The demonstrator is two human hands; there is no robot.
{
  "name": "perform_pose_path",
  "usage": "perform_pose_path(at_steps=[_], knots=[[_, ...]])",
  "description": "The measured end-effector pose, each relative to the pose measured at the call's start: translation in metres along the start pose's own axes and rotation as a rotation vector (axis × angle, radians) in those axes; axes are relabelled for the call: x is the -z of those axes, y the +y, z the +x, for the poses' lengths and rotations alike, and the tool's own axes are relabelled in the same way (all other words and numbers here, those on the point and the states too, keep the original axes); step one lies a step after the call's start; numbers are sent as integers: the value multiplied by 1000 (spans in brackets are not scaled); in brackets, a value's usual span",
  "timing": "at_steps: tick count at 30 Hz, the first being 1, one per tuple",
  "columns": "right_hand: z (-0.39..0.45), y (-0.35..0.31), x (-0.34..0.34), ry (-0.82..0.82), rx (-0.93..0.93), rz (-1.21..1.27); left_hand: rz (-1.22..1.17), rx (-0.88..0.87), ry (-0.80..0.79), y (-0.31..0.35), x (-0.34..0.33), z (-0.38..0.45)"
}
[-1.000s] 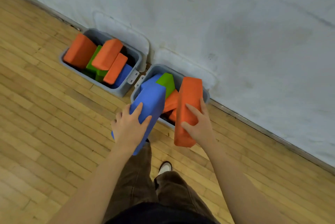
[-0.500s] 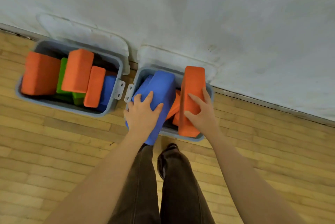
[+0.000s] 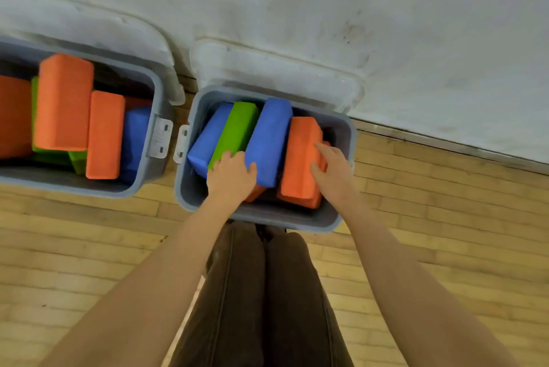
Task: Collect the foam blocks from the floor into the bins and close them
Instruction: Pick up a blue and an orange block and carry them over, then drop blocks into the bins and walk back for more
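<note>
My left hand (image 3: 230,178) rests, fingers relaxed, on the blue block (image 3: 269,141) in the right bin (image 3: 338,218). My right hand (image 3: 331,170) presses flat-fingered on the orange block (image 3: 300,158) beside it. The left bin (image 3: 142,185), full of blocks, stands open alongside.

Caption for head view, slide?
Both hands, left and right, settle foam blocks into the right bin, lids open.

No text, label, brand, number or sign can be read anywhere in the head view: not on the bins, their lids, the foam blocks, the wall or the floor.
</note>
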State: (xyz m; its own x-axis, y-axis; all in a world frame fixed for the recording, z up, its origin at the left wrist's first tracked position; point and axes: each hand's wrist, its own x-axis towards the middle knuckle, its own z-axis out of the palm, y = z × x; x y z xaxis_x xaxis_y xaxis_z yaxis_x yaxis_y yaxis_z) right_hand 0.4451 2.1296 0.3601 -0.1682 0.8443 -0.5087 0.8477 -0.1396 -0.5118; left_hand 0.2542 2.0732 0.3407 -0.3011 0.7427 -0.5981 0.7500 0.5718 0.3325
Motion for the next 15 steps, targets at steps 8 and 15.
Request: perform_pose_path(at_steps=[8,15], knots=[[-89,-74,64,-175,-33,52,-290,51,-86,4,108,-104],[-148,-110,64,-326,42,-89,-466,252,-51,-37,138,-207]])
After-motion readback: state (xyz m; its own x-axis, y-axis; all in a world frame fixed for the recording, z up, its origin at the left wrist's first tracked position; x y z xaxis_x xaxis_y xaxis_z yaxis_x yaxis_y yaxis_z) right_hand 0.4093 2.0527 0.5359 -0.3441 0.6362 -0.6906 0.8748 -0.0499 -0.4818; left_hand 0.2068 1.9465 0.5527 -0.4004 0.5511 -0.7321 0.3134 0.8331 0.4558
